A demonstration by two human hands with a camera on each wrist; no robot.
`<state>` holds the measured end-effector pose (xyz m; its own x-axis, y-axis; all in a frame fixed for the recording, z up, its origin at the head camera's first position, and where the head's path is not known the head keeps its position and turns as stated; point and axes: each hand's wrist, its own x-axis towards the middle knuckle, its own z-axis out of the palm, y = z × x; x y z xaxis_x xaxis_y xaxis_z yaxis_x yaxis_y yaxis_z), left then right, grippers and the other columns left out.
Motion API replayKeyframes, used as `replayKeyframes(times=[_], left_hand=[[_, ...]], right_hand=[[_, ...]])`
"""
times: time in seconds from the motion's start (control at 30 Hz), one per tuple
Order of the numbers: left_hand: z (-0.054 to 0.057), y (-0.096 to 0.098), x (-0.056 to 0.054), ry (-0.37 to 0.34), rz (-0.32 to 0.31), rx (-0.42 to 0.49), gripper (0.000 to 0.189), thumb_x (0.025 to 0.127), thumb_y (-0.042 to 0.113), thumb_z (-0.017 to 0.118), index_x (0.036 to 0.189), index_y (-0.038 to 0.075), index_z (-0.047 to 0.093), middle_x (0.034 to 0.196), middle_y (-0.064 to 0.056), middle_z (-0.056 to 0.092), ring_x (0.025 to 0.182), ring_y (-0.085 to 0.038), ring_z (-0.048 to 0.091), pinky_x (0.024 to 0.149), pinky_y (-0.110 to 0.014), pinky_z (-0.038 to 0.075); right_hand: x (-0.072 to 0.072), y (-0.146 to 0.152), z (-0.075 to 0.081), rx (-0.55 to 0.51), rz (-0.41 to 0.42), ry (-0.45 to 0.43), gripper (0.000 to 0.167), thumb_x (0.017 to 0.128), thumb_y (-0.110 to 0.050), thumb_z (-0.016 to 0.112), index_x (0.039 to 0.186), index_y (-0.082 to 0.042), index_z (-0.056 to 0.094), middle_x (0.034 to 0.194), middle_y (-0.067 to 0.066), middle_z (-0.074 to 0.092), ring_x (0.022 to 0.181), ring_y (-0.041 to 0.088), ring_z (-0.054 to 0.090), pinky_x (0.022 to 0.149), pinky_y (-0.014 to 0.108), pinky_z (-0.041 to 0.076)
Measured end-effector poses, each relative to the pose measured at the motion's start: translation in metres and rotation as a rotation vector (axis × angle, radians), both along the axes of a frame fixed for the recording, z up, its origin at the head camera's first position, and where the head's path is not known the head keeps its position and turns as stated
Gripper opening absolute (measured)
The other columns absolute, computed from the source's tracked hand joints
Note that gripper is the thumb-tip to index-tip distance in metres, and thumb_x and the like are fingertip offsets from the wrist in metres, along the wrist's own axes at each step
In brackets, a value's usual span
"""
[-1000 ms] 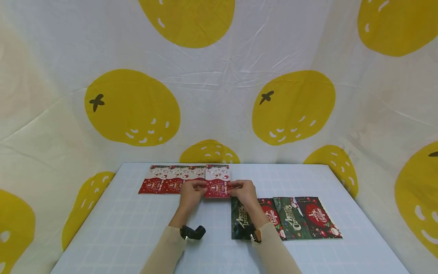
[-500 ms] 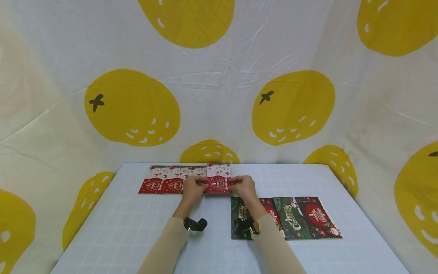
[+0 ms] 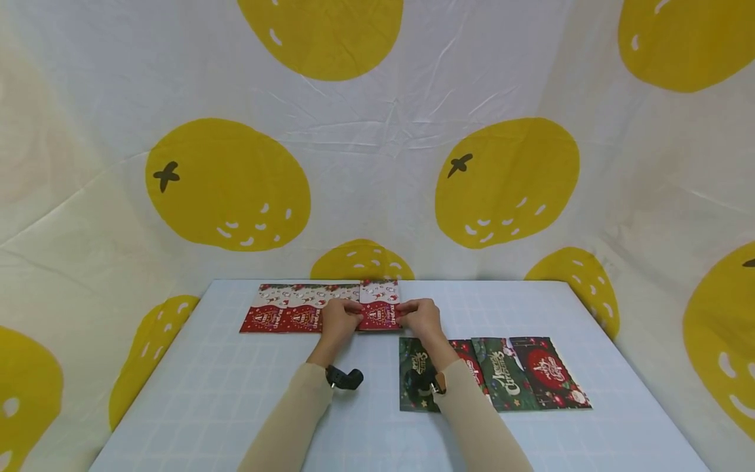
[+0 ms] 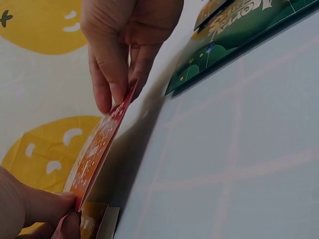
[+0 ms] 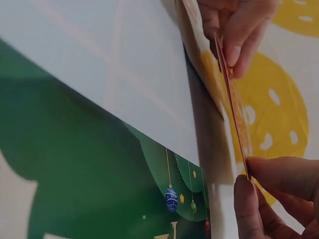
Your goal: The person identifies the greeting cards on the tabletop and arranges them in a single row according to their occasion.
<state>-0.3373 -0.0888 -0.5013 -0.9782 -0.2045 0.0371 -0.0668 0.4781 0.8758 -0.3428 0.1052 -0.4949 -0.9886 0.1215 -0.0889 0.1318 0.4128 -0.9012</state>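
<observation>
Both hands hold a red-and-white Christmas card (image 3: 380, 307) between them, at the far middle of the table. My left hand (image 3: 341, 322) pinches its left edge, and my right hand (image 3: 422, 318) pinches the right edge. In the left wrist view the card (image 4: 102, 147) stands a little off the tabletop, with shadow beneath it. The right wrist view shows the same card (image 5: 233, 107) nearly edge-on. To its left lies a row of matching red-and-white cards (image 3: 267, 317), whose right end is partly covered by my left hand.
A second row of green and dark red Christmas cards (image 3: 504, 380) lies nearer on the right, overlapping, partly under my right forearm. The pale checked table (image 3: 206, 406) ends at a hanging cloth (image 3: 377, 190) with yellow fruit prints. Each wrist wears a black camera (image 3: 345, 378).
Both hands have moved the card slightly away from me and a little to the right, bringing it about level with the red-and-white row. The cards on the table have stayed put.
</observation>
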Motion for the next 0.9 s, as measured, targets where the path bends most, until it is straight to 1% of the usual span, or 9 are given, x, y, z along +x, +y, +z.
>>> replayKeyframes(times=[0.1, 0.2, 0.3, 0.37, 0.5, 0.67, 0.9], left_hand=[[0.001, 0.003, -0.002, 0.005, 0.006, -0.02, 0.013, 0.089, -0.003, 0.078, 0.098, 0.005, 0.081, 0.106, -0.012, 0.073, 0.1, -0.028, 0.066, 0.089, -0.044, 0.056], [0.002, 0.005, -0.003, 0.029, 0.003, -0.044, 0.012, 0.088, -0.005, 0.078, 0.096, 0.003, 0.081, 0.104, -0.013, 0.073, 0.104, -0.031, 0.066, 0.092, -0.046, 0.056], [0.002, 0.007, -0.004, 0.039, -0.003, -0.058, 0.012, 0.087, -0.007, 0.078, 0.095, 0.002, 0.08, 0.101, -0.013, 0.073, 0.102, -0.031, 0.067, 0.092, -0.046, 0.056], [0.001, 0.008, -0.005, 0.035, -0.005, -0.063, 0.012, 0.086, -0.007, 0.078, 0.095, 0.001, 0.08, 0.099, -0.013, 0.073, 0.1, -0.031, 0.067, 0.091, -0.046, 0.057], [0.0, 0.009, -0.006, 0.019, 0.001, -0.067, 0.01, 0.088, -0.006, 0.078, 0.094, 0.001, 0.079, 0.098, -0.013, 0.072, 0.097, -0.03, 0.066, 0.089, -0.045, 0.058], [-0.003, 0.011, -0.007, 0.009, 0.005, -0.072, 0.009, 0.088, -0.006, 0.078, 0.094, 0.001, 0.078, 0.097, -0.013, 0.07, 0.097, -0.03, 0.065, 0.089, -0.045, 0.057], [-0.011, 0.012, -0.007, 0.03, 0.011, -0.086, 0.009, 0.087, -0.006, 0.079, 0.094, 0.001, 0.078, 0.096, -0.012, 0.07, 0.096, -0.029, 0.065, 0.089, -0.045, 0.057]], right_hand=[[-0.002, 0.001, 0.0, 0.0, 0.001, -0.015, 0.018, 0.089, 0.002, 0.08, 0.105, -0.005, 0.082, 0.122, 0.015, 0.073, 0.118, 0.031, 0.063, 0.102, 0.047, 0.051], [-0.003, 0.002, 0.0, 0.016, 0.005, -0.012, 0.02, 0.087, 0.002, 0.081, 0.106, -0.005, 0.082, 0.117, 0.014, 0.074, 0.108, 0.028, 0.064, 0.093, 0.042, 0.052], [-0.004, 0.002, 0.0, 0.031, 0.008, -0.009, 0.022, 0.086, 0.003, 0.081, 0.107, -0.005, 0.082, 0.112, 0.013, 0.075, 0.098, 0.025, 0.063, 0.084, 0.038, 0.051], [-0.005, 0.003, 0.0, 0.036, 0.007, -0.014, 0.022, 0.086, 0.003, 0.081, 0.107, -0.004, 0.082, 0.112, 0.013, 0.074, 0.095, 0.024, 0.061, 0.081, 0.036, 0.049], [-0.007, 0.002, 0.0, 0.047, 0.001, -0.029, 0.022, 0.086, 0.003, 0.081, 0.107, -0.004, 0.081, 0.117, 0.014, 0.071, 0.097, 0.025, 0.06, 0.082, 0.037, 0.049], [-0.01, 0.001, -0.004, 0.066, -0.011, -0.045, 0.019, 0.087, 0.003, 0.081, 0.104, -0.005, 0.082, 0.119, 0.015, 0.071, 0.099, 0.026, 0.061, 0.084, 0.038, 0.05], [-0.008, -0.001, -0.006, 0.102, -0.007, -0.022, 0.021, 0.085, 0.003, 0.082, 0.105, -0.003, 0.082, 0.118, 0.016, 0.072, 0.103, 0.028, 0.061, 0.089, 0.042, 0.052]])
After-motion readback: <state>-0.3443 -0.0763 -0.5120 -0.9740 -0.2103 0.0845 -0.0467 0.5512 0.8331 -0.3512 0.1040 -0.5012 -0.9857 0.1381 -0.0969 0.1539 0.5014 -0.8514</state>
